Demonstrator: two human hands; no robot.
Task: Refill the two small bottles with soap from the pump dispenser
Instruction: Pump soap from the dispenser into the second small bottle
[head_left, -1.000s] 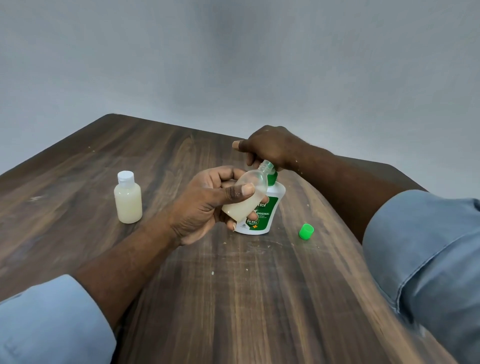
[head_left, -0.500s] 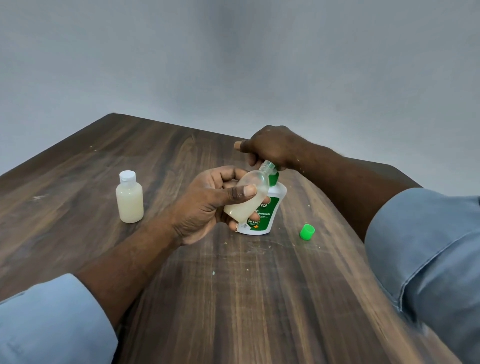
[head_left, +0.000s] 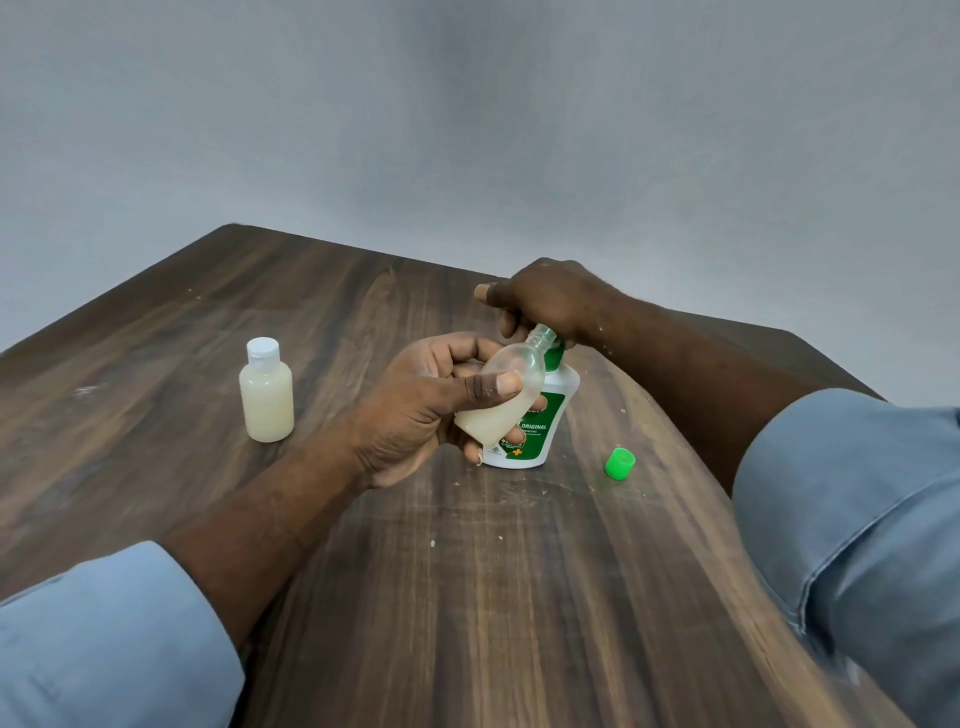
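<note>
Found capped small bottle (head_left: 266, 397) upright toward the left edge of the desk (head_left: 467, 597), full of pale soap, well apart from both hands.

Mid-desk: gripped open small bottle (head_left: 506, 395) in left hand (head_left: 415, 410), thumb across the belly, fingers curled behind. Held it tilted, long axis from base low-left to neck high-right, mouth tucked just under the right hand (head_left: 545, 306). Couldn't see the nozzle, so couldn't confirm alignment. Read it as roughly half filled.

Clamped right hand down over the head of the pump dispenser (head_left: 543, 434), fingers curled round it, one finger sticking out left. Saw dispenser upright just behind the held bottle, green-and-white label facing the camera; couldn't tell touching or not.

Spotted green cap (head_left: 620, 463) loose on the desk right of the dispenser, nearer the right arm. Probably belonged to the open bottle.

Judged the next press to hinge on one thing: mouth under the spout. Placed neck up-right of the left grip, right hand directly above it.

Counted: two small bottles (one capped, one open), one pump dispenser, one loose green cap.
</note>
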